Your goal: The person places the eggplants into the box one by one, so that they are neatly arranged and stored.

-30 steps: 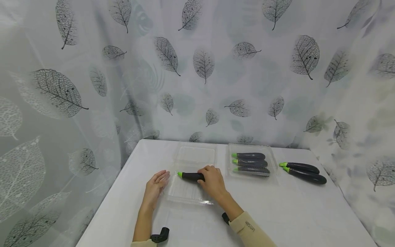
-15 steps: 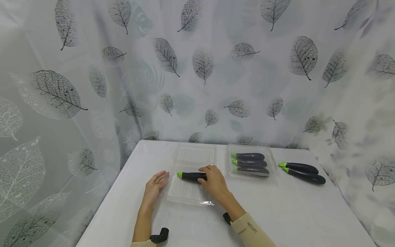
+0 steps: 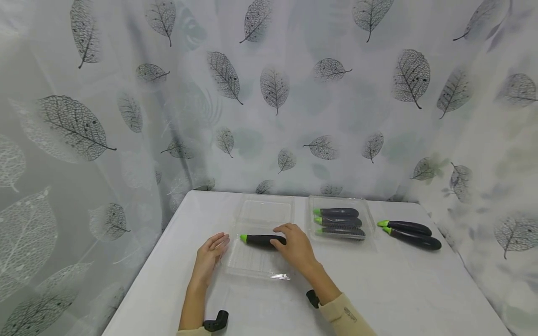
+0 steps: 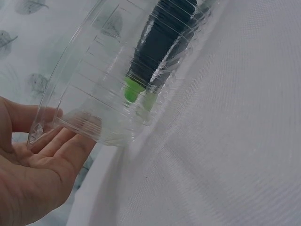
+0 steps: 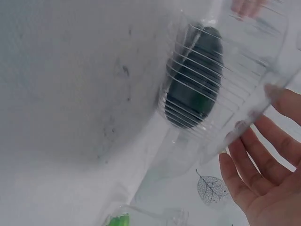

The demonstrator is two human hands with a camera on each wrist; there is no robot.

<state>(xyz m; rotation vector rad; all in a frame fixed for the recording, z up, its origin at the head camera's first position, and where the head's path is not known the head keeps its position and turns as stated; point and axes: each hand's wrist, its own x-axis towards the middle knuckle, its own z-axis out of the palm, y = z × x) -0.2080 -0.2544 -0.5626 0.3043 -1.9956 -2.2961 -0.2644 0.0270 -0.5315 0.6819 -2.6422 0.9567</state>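
Observation:
In the head view an eggplant (image 3: 261,241) with a green stem end lies across the near half of an opened clear plastic box (image 3: 256,268). My left hand (image 3: 210,254) is at the box's left edge; in the left wrist view its relaxed fingers (image 4: 70,146) rest against the clear rim. My right hand (image 3: 296,245) is over the eggplant's right end in the head view. The right wrist view shows its spread fingers (image 5: 265,155) at the box rim, apart from the eggplant (image 5: 195,77), which sits behind the ribbed wall.
The box's lid half (image 3: 267,210) lies folded back behind it. To the right stands a second clear box (image 3: 370,224) holding several dark eggplants (image 3: 338,221). Two loose eggplants (image 3: 414,238) lie farther right on the white table (image 3: 386,284). A leaf-patterned curtain (image 3: 269,130) hangs behind.
The right hand's fingers have loosened from the eggplant and shifted slightly right, baring more of its right end. The left hand has stayed at the box's left edge.

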